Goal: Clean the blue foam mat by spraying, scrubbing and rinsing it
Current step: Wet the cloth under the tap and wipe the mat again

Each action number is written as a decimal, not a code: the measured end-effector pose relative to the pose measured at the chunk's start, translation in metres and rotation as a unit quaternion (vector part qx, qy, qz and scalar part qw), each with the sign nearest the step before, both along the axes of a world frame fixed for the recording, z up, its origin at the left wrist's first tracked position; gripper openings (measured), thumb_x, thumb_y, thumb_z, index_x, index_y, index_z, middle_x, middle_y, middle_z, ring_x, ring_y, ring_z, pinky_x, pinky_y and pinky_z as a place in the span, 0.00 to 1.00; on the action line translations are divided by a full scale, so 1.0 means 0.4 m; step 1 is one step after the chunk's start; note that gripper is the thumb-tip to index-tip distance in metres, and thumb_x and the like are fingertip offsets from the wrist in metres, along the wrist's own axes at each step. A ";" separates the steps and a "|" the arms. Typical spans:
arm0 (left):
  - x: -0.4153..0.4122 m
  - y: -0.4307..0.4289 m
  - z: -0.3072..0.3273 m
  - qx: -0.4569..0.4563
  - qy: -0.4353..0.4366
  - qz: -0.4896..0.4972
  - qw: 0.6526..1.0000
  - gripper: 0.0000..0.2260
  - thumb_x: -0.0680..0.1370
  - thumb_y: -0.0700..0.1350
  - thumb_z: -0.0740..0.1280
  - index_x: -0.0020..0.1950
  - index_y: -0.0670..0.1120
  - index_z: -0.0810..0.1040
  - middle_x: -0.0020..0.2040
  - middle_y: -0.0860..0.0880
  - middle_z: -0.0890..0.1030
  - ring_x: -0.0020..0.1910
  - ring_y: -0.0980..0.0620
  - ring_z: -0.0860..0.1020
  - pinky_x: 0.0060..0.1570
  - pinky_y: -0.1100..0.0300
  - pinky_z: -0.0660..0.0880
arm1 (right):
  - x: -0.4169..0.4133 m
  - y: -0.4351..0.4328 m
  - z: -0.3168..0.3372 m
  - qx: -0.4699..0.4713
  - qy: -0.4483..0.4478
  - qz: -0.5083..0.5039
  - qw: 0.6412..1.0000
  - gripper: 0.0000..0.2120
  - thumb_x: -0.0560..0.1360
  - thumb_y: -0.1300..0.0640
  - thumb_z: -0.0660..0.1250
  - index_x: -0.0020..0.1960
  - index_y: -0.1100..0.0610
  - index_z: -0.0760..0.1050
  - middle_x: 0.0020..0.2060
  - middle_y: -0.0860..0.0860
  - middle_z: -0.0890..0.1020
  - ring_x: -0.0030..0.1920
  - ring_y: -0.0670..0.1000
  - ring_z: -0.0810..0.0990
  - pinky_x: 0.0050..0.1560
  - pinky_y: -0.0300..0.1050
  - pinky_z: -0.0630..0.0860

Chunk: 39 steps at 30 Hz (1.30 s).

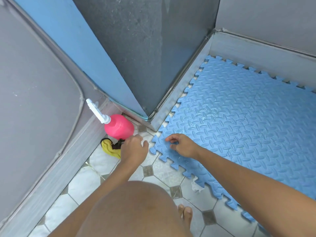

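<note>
Bare left hand (133, 149) and right hand (184, 146), unsleeved forearms (239, 168), rounded bare knee (133, 212), bare toes (185, 211)

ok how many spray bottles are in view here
1: a pink spray bottle with a white nozzle, on the tiled floor in the corner by the wall, just behind the yellow cloth and left of the blue foam mat. Others may lie out of view.
</note>
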State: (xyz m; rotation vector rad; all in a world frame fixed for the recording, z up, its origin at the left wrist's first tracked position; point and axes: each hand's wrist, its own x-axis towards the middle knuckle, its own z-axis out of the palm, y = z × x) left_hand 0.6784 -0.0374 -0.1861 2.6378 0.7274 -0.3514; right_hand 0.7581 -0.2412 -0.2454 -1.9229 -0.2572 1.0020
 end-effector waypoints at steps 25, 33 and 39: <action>0.283 -0.331 -0.128 0.007 0.075 -0.049 0.996 0.43 0.75 0.66 0.66 0.78 0.39 0.57 0.75 0.31 0.61 0.73 0.32 0.62 0.73 0.43 0.64 | -0.034 -0.352 0.026 -0.135 -0.049 -0.256 0.956 0.05 0.77 0.63 0.68 0.52 0.55 0.79 0.46 0.47 0.79 0.49 0.49 0.78 0.40 0.30 0.70; 0.288 -0.328 -0.121 -0.009 0.053 -0.007 0.999 0.43 0.72 0.66 0.70 0.75 0.43 0.58 0.69 0.39 0.64 0.61 0.36 0.75 0.63 0.43 0.73 | -0.023 -0.354 0.005 -0.173 -0.094 -0.247 0.949 0.07 0.77 0.60 0.69 0.51 0.50 0.76 0.58 0.49 0.73 0.60 0.50 0.75 0.57 0.38 0.67; 0.273 -0.283 -0.062 -0.034 0.030 -0.024 0.999 0.36 0.72 0.63 0.72 0.70 0.44 0.62 0.66 0.41 0.66 0.55 0.38 0.79 0.64 0.45 0.72 | -0.004 -0.350 -0.003 -0.144 -0.060 -0.288 0.945 0.05 0.76 0.60 0.69 0.49 0.51 0.78 0.56 0.50 0.77 0.58 0.50 0.78 0.51 0.37 0.73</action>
